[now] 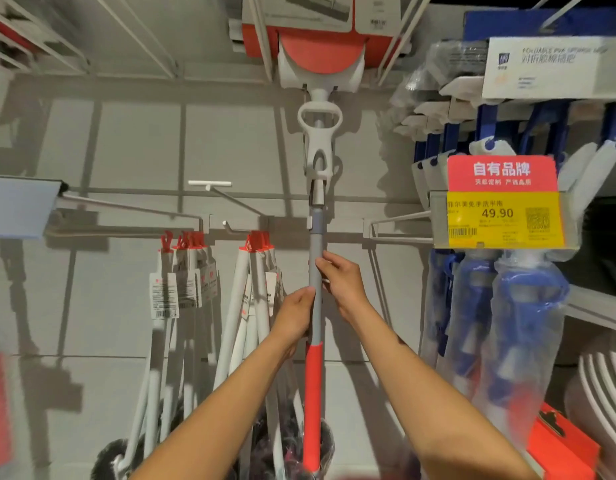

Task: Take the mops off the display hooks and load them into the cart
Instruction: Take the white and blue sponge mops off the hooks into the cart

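Note:
A mop (315,237) with a grey pole, a red lower grip and a white wringer handle stands upright in the middle of the head view. Its white and red head (320,60) is up among the white display hooks (261,36), under a cardboard sleeve. My left hand (296,315) grips the grey pole just above the red grip. My right hand (339,282) grips the same pole a little higher, from the right. No cart is in view.
White-handled brushes (244,306) with red hang tags dangle from hooks at lower left. Blue mops in clear bags (507,323) hang at right behind a red and yellow price tag (502,202) reading 49.90. Bare hooks (227,194) jut out at centre left.

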### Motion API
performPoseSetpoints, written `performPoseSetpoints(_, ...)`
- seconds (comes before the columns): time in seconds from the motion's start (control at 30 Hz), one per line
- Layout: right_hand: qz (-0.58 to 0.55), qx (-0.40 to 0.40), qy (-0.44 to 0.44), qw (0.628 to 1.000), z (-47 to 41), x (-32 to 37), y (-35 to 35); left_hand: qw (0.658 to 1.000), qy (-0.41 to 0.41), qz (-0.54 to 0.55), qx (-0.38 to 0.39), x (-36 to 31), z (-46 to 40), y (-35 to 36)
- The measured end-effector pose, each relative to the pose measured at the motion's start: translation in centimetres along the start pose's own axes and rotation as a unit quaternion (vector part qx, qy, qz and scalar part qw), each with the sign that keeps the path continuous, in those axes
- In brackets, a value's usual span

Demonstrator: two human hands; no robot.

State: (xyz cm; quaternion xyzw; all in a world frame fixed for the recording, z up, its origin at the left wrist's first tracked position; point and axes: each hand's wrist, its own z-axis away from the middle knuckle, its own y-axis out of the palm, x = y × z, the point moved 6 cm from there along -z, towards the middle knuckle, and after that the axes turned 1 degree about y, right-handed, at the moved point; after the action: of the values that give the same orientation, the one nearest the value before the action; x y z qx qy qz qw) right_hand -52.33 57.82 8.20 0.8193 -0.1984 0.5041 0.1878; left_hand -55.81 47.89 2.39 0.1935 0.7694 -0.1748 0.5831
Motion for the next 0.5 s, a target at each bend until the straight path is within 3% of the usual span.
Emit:
performPoseSetpoints(0.23,0.033,-0.013,0.002,0.999,0.6,0.4,0.6,0.999,-0.033,-0.022,0.021,-0.8,0.8,0.1)
performPoseSetpoints(0.5,0.063,-0.007,0.027,0.998,4.0,0.6,0.8,0.998,-0.019,0.051,0.023,-1.9,4.0,-0.4)
